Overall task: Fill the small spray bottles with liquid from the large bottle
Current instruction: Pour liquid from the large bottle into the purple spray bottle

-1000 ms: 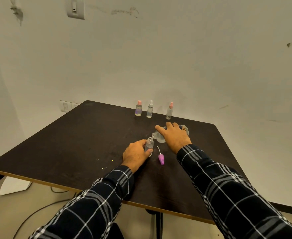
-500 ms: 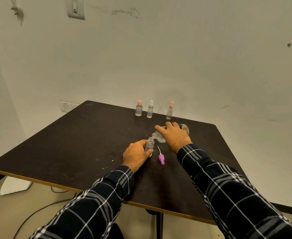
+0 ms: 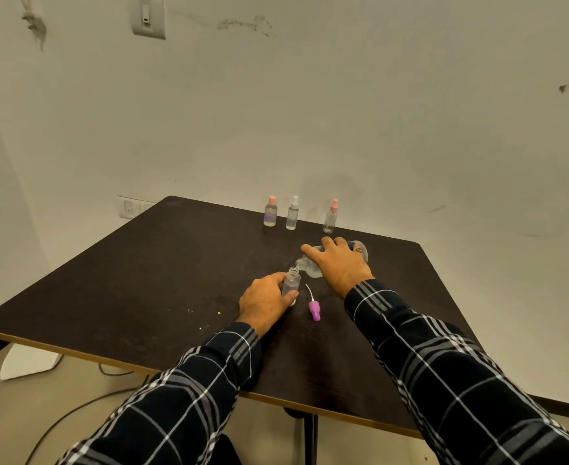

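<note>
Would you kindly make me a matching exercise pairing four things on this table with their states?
Things: 1 large bottle; 2 uncapped small bottle; 3 purple spray cap; 4 white-capped spray bottle.
States: A lying on the table; B tilted in the right hand; C standing untouched at the far edge; D held upright by the left hand.
Pairs: 1-B; 2-D; 3-A; 4-C.

The surface (image 3: 142,280) is dark brown, tan-edged. Both sleeves (image 3: 189,391) are black plaid crossed by white and grey lines. The spray cap (image 3: 314,310) is purple, its tube white. The small bottle (image 3: 290,284) and large bottle (image 3: 310,268) are clear. Pink caps top the left back bottle (image 3: 270,214) and right back bottle (image 3: 331,218); the middle back bottle (image 3: 292,216) has a cap that looks white.
</note>
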